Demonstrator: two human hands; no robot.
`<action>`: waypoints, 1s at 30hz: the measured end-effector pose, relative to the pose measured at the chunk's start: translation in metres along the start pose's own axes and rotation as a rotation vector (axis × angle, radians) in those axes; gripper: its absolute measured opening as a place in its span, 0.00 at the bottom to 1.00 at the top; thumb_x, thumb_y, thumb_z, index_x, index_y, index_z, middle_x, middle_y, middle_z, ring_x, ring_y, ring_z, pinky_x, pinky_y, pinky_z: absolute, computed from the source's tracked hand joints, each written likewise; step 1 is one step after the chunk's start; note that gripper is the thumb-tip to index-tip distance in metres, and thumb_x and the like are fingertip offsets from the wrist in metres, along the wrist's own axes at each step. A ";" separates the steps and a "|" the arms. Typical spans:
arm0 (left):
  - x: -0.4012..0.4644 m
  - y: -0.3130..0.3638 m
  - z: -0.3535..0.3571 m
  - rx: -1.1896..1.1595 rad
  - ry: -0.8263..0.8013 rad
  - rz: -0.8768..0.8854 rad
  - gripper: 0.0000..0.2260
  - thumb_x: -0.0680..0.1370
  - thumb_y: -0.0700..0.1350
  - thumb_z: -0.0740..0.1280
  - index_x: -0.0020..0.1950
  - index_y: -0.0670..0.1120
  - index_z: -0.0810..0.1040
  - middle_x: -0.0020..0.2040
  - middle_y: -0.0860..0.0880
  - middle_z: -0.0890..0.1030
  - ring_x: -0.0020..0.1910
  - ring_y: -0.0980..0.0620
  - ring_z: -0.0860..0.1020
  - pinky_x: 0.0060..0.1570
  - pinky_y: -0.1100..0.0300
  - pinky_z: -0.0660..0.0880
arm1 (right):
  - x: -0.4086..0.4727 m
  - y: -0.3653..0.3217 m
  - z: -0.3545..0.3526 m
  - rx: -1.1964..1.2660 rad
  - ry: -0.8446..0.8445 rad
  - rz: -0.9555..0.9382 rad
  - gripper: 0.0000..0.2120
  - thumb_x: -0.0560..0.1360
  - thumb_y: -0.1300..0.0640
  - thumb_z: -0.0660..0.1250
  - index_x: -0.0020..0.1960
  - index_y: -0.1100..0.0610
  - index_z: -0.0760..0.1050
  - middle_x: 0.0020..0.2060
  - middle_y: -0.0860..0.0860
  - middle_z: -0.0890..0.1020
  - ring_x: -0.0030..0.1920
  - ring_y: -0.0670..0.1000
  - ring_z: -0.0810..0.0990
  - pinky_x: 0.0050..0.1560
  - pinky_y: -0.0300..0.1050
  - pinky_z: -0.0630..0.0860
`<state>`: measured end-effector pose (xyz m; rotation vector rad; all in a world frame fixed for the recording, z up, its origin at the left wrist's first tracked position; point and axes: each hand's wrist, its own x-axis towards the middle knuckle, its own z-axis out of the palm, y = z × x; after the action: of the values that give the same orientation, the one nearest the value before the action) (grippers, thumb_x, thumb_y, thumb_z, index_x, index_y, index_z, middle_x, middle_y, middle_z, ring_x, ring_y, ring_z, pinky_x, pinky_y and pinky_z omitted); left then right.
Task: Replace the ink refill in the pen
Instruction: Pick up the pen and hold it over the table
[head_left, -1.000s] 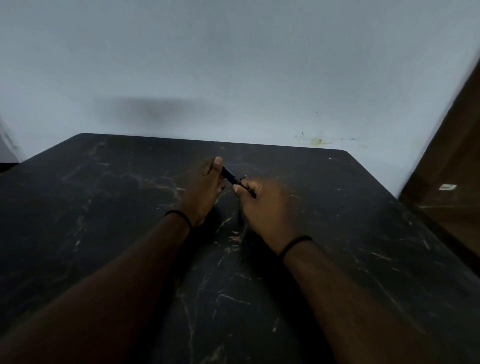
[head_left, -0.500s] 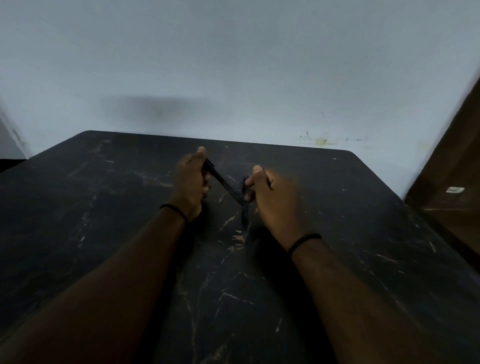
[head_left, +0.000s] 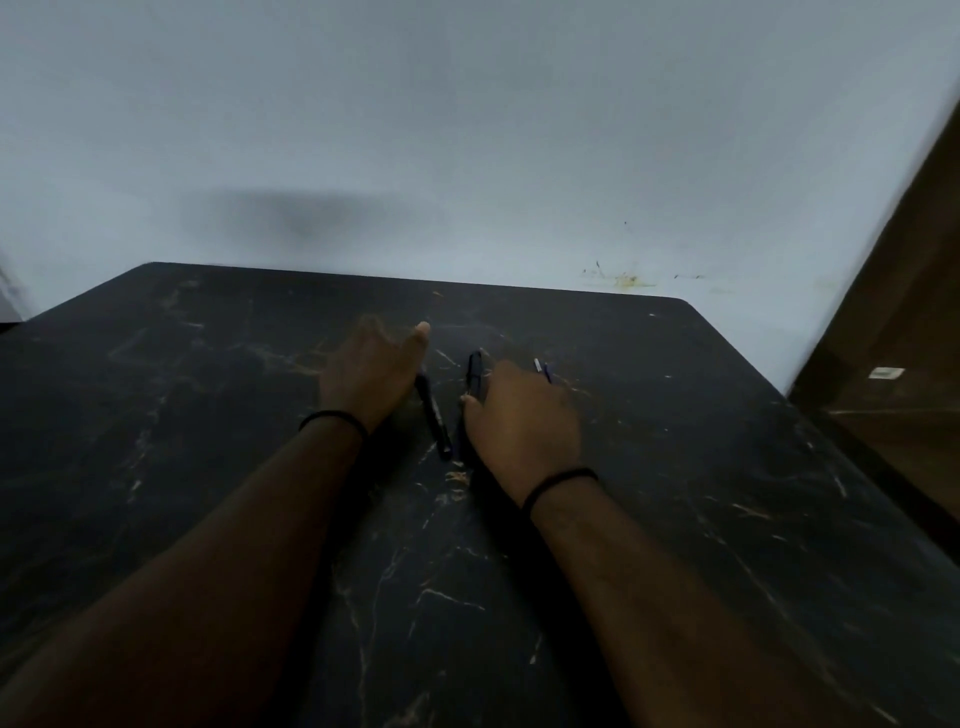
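Note:
The pen is in two black pieces on the dark marble table (head_left: 675, 519). One piece (head_left: 434, 415) lies loose on the table just right of my left hand (head_left: 371, 369), which hovers with fingers spread and holds nothing. The other black piece (head_left: 474, 370) points away from me, and my right hand (head_left: 524, 421) pinches its near end between thumb and forefinger, low over the table. A thin refill (head_left: 540, 367) with a pale tip pokes out beyond my right knuckles; its remaining length is hidden by the hand.
A pale wall (head_left: 467, 156) stands behind the table's far edge. A brown wooden door or cabinet (head_left: 893, 364) is at the right, past the table's right edge. Both wrists wear black bands.
The pen, held joined between both hands, has come apart. Both hands dropped to the table, and my left hand let go of its piece and opened.

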<state>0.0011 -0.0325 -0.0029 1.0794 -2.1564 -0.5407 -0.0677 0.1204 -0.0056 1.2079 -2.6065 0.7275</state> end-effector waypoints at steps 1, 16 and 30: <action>-0.001 0.002 -0.001 0.040 -0.003 -0.018 0.26 0.77 0.65 0.60 0.50 0.41 0.75 0.42 0.45 0.79 0.43 0.42 0.78 0.44 0.52 0.74 | 0.000 0.000 0.000 0.001 -0.009 0.008 0.15 0.80 0.46 0.64 0.57 0.57 0.76 0.53 0.55 0.83 0.54 0.58 0.81 0.49 0.48 0.76; -0.017 0.013 0.002 0.217 -0.242 0.206 0.21 0.75 0.54 0.66 0.26 0.46 0.66 0.24 0.52 0.69 0.25 0.54 0.69 0.27 0.62 0.59 | 0.002 -0.002 -0.003 0.074 -0.066 0.078 0.15 0.78 0.46 0.63 0.51 0.57 0.79 0.50 0.56 0.83 0.50 0.59 0.83 0.42 0.45 0.71; -0.004 0.006 0.001 0.323 -0.252 0.260 0.15 0.78 0.49 0.61 0.33 0.50 0.63 0.37 0.47 0.70 0.39 0.44 0.72 0.41 0.53 0.71 | 0.000 -0.001 -0.002 0.001 -0.058 0.076 0.16 0.77 0.45 0.67 0.54 0.58 0.77 0.52 0.56 0.82 0.52 0.58 0.82 0.42 0.44 0.69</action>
<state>-0.0011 -0.0253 -0.0011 0.9085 -2.6242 -0.2197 -0.0666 0.1206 -0.0037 1.1526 -2.7125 0.7177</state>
